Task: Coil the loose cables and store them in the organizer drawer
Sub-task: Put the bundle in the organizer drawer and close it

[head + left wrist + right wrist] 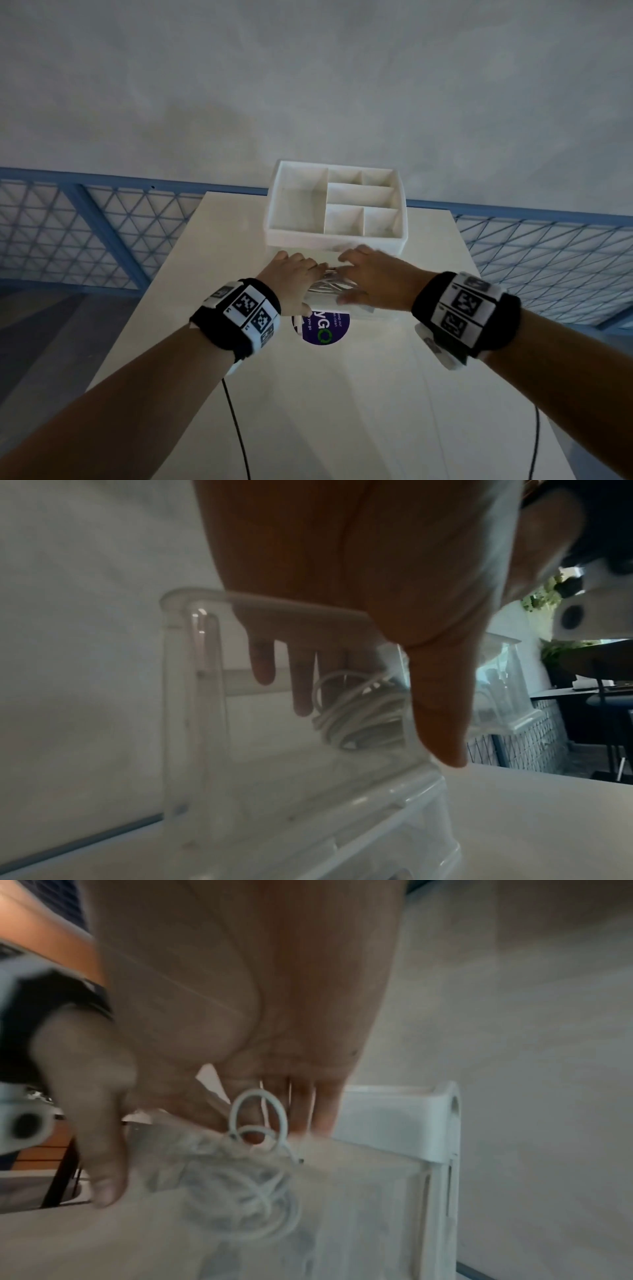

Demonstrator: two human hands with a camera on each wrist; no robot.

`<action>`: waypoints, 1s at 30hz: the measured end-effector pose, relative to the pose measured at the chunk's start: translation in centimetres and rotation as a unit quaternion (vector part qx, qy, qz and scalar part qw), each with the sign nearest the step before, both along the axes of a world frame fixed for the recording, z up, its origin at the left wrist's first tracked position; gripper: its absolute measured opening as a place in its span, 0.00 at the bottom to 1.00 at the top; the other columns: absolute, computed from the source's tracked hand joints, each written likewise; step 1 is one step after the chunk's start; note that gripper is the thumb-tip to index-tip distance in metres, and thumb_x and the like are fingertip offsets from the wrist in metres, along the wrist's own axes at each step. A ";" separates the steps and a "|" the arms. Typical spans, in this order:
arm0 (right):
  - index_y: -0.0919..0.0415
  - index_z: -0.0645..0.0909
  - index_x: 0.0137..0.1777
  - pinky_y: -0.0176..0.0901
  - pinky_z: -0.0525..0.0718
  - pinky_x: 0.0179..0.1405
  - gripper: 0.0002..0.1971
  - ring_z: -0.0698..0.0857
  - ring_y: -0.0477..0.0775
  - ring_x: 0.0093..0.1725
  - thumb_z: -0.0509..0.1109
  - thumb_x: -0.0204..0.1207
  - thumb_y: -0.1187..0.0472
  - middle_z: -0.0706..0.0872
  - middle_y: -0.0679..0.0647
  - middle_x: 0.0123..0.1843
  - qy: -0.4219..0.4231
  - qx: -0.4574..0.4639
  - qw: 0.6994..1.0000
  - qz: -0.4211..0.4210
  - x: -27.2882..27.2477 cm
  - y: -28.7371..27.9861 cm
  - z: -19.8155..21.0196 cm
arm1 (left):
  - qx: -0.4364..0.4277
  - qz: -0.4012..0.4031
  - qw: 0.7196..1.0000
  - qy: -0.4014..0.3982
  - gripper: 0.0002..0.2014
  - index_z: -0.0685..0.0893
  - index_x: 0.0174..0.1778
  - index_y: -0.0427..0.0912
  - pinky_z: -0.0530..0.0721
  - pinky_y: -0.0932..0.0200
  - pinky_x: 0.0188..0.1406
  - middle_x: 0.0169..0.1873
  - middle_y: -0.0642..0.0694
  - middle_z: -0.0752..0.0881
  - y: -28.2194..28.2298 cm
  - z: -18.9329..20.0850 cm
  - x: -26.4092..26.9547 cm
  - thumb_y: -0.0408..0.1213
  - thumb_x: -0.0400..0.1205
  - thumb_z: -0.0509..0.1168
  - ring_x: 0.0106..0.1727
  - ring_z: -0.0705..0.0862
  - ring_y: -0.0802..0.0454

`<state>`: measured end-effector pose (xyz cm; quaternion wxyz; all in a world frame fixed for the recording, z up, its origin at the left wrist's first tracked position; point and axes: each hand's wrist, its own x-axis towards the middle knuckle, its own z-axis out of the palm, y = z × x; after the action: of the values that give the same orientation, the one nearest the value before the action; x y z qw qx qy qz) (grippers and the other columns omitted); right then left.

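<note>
**cableguy:** Wristbands (239, 313) with printed markers fill the near view, and past them both hands are over the pulled-out clear drawer (192, 696) of the white organizer (335, 205). The cable (329, 284), a white bundle, is already inside it.

**tidydesk:** How would that bundle handle, do you think?

**cableguy:** Probably light and soft, springy too, since one loop (258, 1115) pokes up out of the pile. I'd pinch it across the middle of the wraps so it doesn't uncoil.

**tidydesk:** And the fingers?

**cableguy:** The left hand (291, 277) has fingers (301, 683) hanging fairly straight down into the drawer, just beside the coil, thumb outside the wall. The right hand (373, 277) reaches down with relaxed fingers (318, 1110) at the loop. Touching or holding? Too blurry, can't tell.
</note>
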<state>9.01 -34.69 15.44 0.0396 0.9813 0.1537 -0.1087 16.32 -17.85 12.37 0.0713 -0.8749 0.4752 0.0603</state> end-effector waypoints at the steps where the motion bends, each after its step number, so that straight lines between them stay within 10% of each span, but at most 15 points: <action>1: 0.55 0.73 0.69 0.60 0.71 0.69 0.35 0.69 0.65 0.73 0.62 0.68 0.33 0.70 0.63 0.76 -0.055 -0.043 0.997 0.029 -0.8 -0.5 0.0 | 0.006 -0.002 1.000 0.001 0.41 0.56 0.77 0.43 0.63 0.48 0.66 0.71 0.45 0.72 -0.1 0.0 0.1 0.50 0.71 0.67 0.69 0.70 0.44; 5: 0.41 0.69 0.71 0.80 0.62 0.69 0.41 0.59 0.75 0.78 0.58 0.58 0.25 0.54 0.69 0.82 -0.085 -0.104 0.991 -0.007 -1.5 -1.7 -0.6 | 0.014 -0.011 1.000 -0.009 0.41 0.56 0.77 0.42 0.63 0.49 0.66 0.72 0.44 0.70 -0.1 0.0 0.1 0.55 0.72 0.64 0.69 0.67 0.44; 9: 0.39 0.56 0.76 0.76 0.47 0.75 0.39 0.43 0.72 0.81 0.60 0.66 0.29 0.36 0.65 0.83 -0.087 -0.086 0.992 -0.028 -1.0 -2.2 -1.1 | -0.048 -0.009 0.995 -0.083 0.44 0.70 0.69 0.41 0.63 0.49 0.61 0.65 0.43 0.71 0.0 0.1 -0.5 0.73 0.68 0.48 0.65 0.66 0.44; 15: 0.40 0.78 0.64 0.75 0.79 0.55 0.34 0.78 0.73 0.67 0.71 0.56 0.31 0.72 0.68 0.75 -0.101 -0.138 0.985 -0.021 -1.2 -2.2 -1.3 | -0.133 -0.014 0.985 -0.108 0.40 0.74 0.70 0.48 0.42 0.31 0.75 0.80 0.35 0.57 1.1 -0.1 0.1 0.70 0.70 0.45 0.81 0.49 0.36; 21: 0.45 0.83 0.59 0.69 0.82 0.54 0.26 0.81 0.67 0.64 0.51 0.71 0.37 0.74 0.64 0.75 -0.158 -0.116 0.980 -0.017 -1.0 -2.4 -2.1 | -0.125 0.011 0.989 -0.074 0.33 0.86 0.54 0.47 0.67 0.33 0.65 0.64 0.34 0.78 0.7 0.7 1.2 0.66 0.69 0.51 0.63 0.75 0.32; 26: 0.51 0.82 0.59 0.66 0.84 0.51 0.23 0.84 0.66 0.60 0.77 0.63 0.48 0.78 0.63 0.72 -0.225 -0.105 0.969 -0.002 -0.7 -3.0 -2.6 | -0.231 0.000 0.971 -0.066 0.17 0.89 0.42 0.49 0.60 0.49 0.54 0.54 0.40 0.84 0.4 0.1 1.9 0.56 0.65 0.68 0.53 0.81 0.37; 30: 0.48 0.73 0.68 0.63 0.84 0.51 0.31 0.85 0.65 0.58 0.76 0.63 0.55 0.79 0.61 0.71 -0.268 -0.066 0.961 0.004 -0.6 -2.9 -3.0 | -0.291 0.040 0.955 -0.044 0.29 0.78 0.58 0.42 0.60 0.53 0.54 0.54 0.41 0.83 0.0 0.5 2.0 0.49 0.63 0.76 0.54 0.79 0.38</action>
<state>8.45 -37.62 12.48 0.1444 0.9691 0.1336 0.1490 18.29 -17.84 12.90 -0.1679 -0.8780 0.4329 -0.1158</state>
